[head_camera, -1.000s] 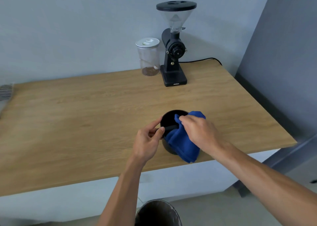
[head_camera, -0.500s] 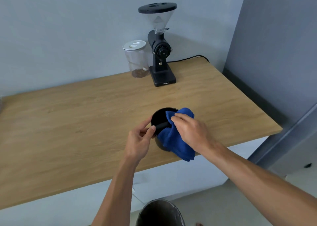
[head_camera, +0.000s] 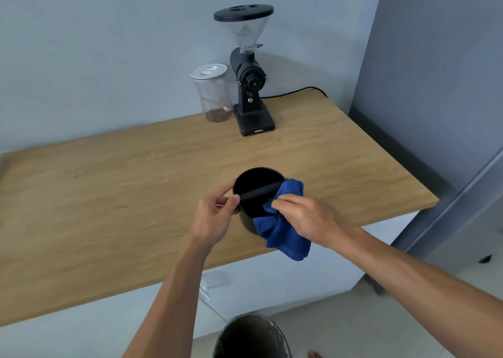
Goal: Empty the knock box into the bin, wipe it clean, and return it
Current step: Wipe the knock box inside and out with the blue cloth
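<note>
The left hand (head_camera: 215, 219) grips the knock box (head_camera: 255, 191) rim at nine o'clock. The right hand (head_camera: 307, 219) pinches the cloth (head_camera: 283, 232) inside it. The box looks emptied and the wiping underway; returning it remains.

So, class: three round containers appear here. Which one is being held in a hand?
The black knock box, gripped by the left hand. The lidded jar stands untouched by the wall; the bin sits on the floor.

The knock box (head_camera: 255, 191) stands near the front edge of the table (head_camera: 109, 194), between the left hand (head_camera: 215, 219) and right hand (head_camera: 307, 219), a cloth (head_camera: 283, 232) draped over its right rim. At the back stands the coffee grinder (head_camera: 249, 77), a jar (head_camera: 213, 93) just left of it. The bin (head_camera: 250, 336) sits on the floor before the table.
</note>
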